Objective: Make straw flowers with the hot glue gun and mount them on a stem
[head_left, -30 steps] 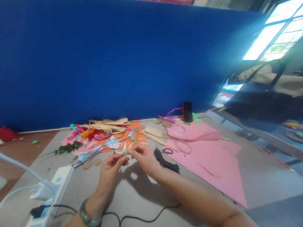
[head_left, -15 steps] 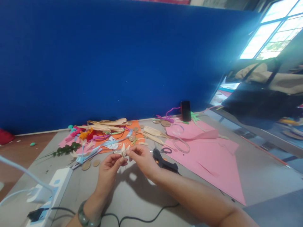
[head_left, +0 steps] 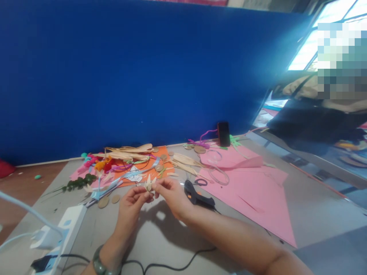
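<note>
A small cream flower [head_left: 148, 183] with pointed petals is held up above the table's middle. My left hand [head_left: 134, 200] pinches it low down, thumb against the fingers. From the other side, my right hand [head_left: 169, 194] has its thumb and forefinger closed on one of the petals. The fingertips hide the flower's base. Just right of my right hand lies a black hot glue gun [head_left: 198, 196]. Two round wooden discs [head_left: 103, 202] rest left of my left hand.
A white power strip [head_left: 64, 233] with plugs sits at the left front, its black cable running along the near edge. Pale husk strips [head_left: 126, 153], an orange sheet [head_left: 160, 152] and pink paper [head_left: 255, 194] cover the back and right. A phone [head_left: 223, 134] leans against the blue partition [head_left: 160, 76].
Both hands keep their hold on the flower, and the fingers have barely shifted. The whole view has moved slightly. A pixelated patch now covers the upper right.
</note>
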### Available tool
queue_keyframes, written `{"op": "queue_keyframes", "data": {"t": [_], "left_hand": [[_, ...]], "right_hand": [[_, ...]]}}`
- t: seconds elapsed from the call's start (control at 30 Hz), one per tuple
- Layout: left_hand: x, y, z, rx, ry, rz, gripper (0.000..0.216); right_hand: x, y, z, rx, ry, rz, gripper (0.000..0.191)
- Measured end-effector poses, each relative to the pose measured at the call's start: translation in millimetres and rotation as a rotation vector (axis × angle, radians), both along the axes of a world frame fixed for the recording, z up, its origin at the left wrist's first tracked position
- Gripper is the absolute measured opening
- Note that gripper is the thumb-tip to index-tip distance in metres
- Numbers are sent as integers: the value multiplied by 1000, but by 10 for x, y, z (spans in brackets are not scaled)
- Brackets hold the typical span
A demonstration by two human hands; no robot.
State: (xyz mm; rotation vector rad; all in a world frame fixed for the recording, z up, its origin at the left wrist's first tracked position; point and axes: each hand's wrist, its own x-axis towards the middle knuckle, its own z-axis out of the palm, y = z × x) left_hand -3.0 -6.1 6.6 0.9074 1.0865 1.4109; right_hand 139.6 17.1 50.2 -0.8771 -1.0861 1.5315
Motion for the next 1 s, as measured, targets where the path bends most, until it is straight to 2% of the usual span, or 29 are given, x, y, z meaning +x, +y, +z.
{"op": "queue_keyframes", "data": {"t": [0.37, 0.67, 1.0], "left_hand": [[14, 10, 13, -58, 8, -19, 25], [4, -8, 46, -31, 64, -44, 22], [20, -19, 76, -31, -59, -119, 20]], "right_hand": [[11, -6, 8, 10, 0, -11, 21], [16, -5, -1, 8, -17, -13, 22], [18, 41, -67, -67, 53, 19, 19]]}}
